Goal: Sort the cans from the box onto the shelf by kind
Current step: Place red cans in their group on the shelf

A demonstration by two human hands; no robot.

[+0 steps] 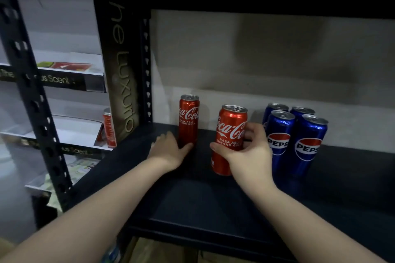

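A dark shelf (213, 198) carries four blue Pepsi cans (296, 134) clustered at right and two red Coca-Cola cans; the right hand (248, 151) curls its grip round the nearer Coca-Cola can (229, 134); the left hand (168, 149) rests its thumb against the farther Coca-Cola can (189, 119), fingers loose.

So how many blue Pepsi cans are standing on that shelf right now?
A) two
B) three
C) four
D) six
C: four Pepsi cans stand in a two-by-two cluster on the shelf, to the right of the Coke can that the right hand grips.
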